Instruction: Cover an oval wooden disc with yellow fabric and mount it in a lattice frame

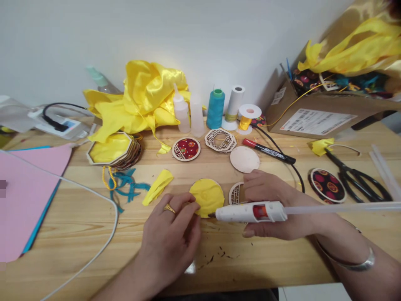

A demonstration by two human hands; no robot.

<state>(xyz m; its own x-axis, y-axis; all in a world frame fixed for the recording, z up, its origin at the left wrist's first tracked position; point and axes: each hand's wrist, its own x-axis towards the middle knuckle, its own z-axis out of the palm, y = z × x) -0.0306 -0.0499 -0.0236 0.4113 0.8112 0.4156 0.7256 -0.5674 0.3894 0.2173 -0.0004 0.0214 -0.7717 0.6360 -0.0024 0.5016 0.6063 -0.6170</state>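
A white hot glue gun (238, 212) is gripped in my right hand (272, 205), a clear glue stick (341, 207) trailing from its back. Its dark nozzle points left, at the lower edge of a yellow fabric-covered disc (206, 194) lying on the table. My left hand (173, 230), a ring on one finger, has its curled fingers holding the disc's left edge. Behind the glue gun, partly covered by my right hand, lies a wooden lattice disc (235, 193). A plain pale disc (244, 159) is just above my right hand. Left of the yellow disc is a yellow fabric strip (158, 187).
Stacked octagonal frames (111, 150), teal scraps (128, 186) and yellow cloth (150, 98) lie left. Thread spools (215, 109) and a squeeze bottle (181, 109) stand along the wall. A marker (269, 151), scissors (357, 175) and a cardboard box (313, 113) are right. A white cable (114, 221) crosses left.
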